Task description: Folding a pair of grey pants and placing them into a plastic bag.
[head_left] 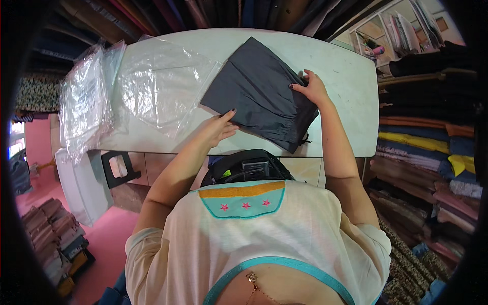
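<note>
A folded dark grey garment (253,91), gathered along its lower right end, lies at a slant on the white table (347,126). A short black cord (306,139) pokes out at that end. My left hand (221,129) is at the garment's near left edge, thumb at the cloth and fingers apart. At the right edge is my right hand (312,89), its thumb on top of the cloth; whether the other fingers pinch the fabric is hidden. Left of the garment a clear plastic bag (160,84) lies flat, its right side reaching the garment's edge.
A pile of clear plastic bags (87,103) hangs over the table's left end. Folded clothes (415,148) are stacked on the right, and more garments (213,15) line the back. A black bag (248,166) sits between me and the table. Another clothes pile (55,232) stands on the pink floor (101,244).
</note>
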`<act>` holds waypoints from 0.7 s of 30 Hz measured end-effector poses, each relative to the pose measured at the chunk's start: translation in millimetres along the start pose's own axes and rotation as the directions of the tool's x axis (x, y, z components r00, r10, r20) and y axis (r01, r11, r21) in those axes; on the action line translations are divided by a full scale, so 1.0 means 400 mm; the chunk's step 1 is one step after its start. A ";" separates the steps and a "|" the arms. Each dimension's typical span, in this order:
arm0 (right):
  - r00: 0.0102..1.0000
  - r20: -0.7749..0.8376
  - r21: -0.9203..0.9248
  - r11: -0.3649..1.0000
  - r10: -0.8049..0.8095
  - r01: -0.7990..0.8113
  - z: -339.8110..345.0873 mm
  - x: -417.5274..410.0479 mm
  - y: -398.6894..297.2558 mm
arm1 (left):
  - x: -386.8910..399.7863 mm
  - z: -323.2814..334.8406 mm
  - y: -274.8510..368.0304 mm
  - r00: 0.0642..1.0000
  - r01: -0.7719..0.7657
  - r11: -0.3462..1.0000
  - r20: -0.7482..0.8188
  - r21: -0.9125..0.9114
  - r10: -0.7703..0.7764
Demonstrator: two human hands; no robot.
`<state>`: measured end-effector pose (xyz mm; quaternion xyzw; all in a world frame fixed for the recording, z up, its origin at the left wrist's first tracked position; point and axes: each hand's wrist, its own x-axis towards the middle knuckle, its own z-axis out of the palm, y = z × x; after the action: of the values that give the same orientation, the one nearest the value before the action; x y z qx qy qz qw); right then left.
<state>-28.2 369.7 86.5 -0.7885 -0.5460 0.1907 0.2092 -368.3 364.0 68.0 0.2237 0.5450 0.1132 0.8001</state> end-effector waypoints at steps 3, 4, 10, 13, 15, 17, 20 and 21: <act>0.931 0.349 -0.022 0.994 0.104 -0.103 -0.014 0.048 0.001 | 0.028 0.047 -0.012 0.993 -0.036 0.999 -0.112 -0.036 0.031; 0.888 0.449 -0.020 0.995 0.097 -0.099 -0.015 0.059 0.005 | 0.033 0.057 -0.012 0.991 -0.049 0.999 -0.122 -0.006 0.048; 0.910 0.397 0.114 0.990 -0.117 0.077 -0.010 0.018 -0.004 | -0.016 0.125 0.014 0.967 -0.219 0.965 0.102 -0.144 0.235; 0.945 0.271 0.039 0.983 -0.181 0.177 -0.017 -0.043 -0.071 | 0.013 0.137 0.009 0.977 -0.203 0.975 0.047 -0.090 0.207; 0.948 0.283 -0.041 0.986 -0.144 0.162 -0.031 -0.100 -0.152 | 0.008 0.151 0.027 0.983 -0.180 0.977 0.020 -0.113 0.184; 0.861 0.412 -0.010 0.943 -0.300 0.333 -0.034 -0.160 -0.215 | 0.005 0.162 0.038 0.987 -0.158 0.978 -0.011 -0.138 0.158; 0.842 0.365 -0.213 0.844 -0.398 0.492 0.022 -0.258 -0.257 | 0.010 0.175 0.048 0.978 -0.193 0.962 0.034 -0.191 0.203; 0.839 0.364 -0.207 0.844 -0.403 0.495 0.035 -0.269 -0.260 | 0.008 0.170 0.051 0.978 -0.197 0.962 0.028 -0.189 0.206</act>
<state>-152.5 303.0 138.7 -0.6190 -0.7651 0.1724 0.0418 -303.3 367.3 96.1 0.2050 0.4874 0.2388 0.8145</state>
